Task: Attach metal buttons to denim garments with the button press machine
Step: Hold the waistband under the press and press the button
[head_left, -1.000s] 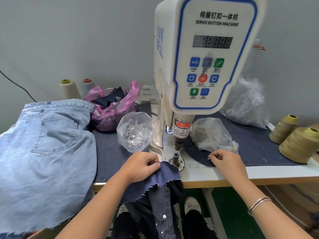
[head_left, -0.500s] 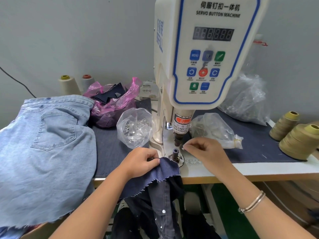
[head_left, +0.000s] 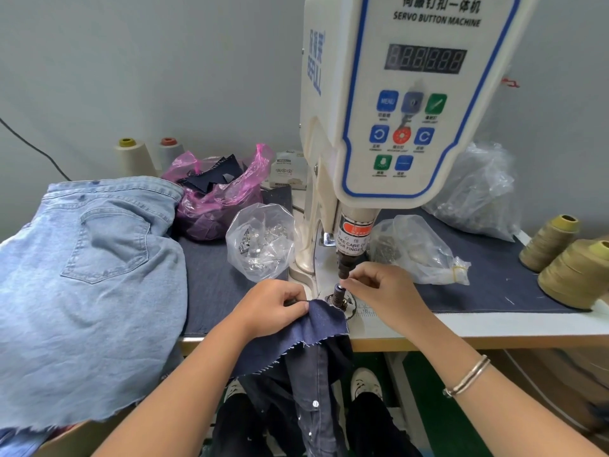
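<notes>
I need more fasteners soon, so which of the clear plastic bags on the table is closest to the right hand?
The small clear bag just right of the press post, tied with a yellow band, directly behind the right hand.

Garment workshop, servo button machine (head_left: 405, 103), thread cones (head_left: 570, 275), stacked denim (head_left: 82, 285)

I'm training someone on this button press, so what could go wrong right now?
1. The right hand has fingertips at the lower die, directly under the punch; a cycle now could crush them.
2. The left hand holds the dark denim only at its edge, so it may shift off the die.
</notes>
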The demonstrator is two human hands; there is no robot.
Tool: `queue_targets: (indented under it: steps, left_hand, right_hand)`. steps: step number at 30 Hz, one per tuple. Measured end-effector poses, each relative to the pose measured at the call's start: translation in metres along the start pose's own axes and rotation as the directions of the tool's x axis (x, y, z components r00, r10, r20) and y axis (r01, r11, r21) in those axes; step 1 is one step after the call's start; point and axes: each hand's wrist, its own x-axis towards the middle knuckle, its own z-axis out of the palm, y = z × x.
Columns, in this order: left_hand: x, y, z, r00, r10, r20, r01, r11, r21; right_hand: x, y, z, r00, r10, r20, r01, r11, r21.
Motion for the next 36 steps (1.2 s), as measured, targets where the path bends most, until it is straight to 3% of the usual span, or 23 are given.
queue_targets:
  steps: [16,26,30,32,36]
  left_hand:
    - [-0.001,0.000,-0.001,1.000,-0.001,-0.007,0.001,1.000,-0.006]
    - [-0.002,0.002,-0.002,1.000,0.000,0.013,0.000,0.999,-0.051]
    - [-0.009,0.012,-0.011,0.985,-0.007,0.171,0.079,0.904,-0.420]
    - [-0.016,0.025,-0.018,0.949,0.048,0.311,0.105,0.883,-0.457]
    - [-0.021,0.056,-0.033,0.854,0.133,0.503,0.107,0.901,-0.420]
  right_hand:
    - [0.001,0.003,0.004,0.999,-0.040,-0.008,0.039,0.998,-0.054]
    - [-0.022,0.004,-0.001,0.995,-0.053,-0.090,0.056,0.998,0.035]
    - [-0.044,-0.007,0.001,0.971,-0.188,-0.145,0.181,0.982,-0.063]
    - [-0.054,-0.017,0.006,0.968,-0.238,-0.078,0.234,0.970,-0.060]
    - [-0.059,-0.029,0.014,0.976,-0.008,0.216,-0.015,0.994,0.104]
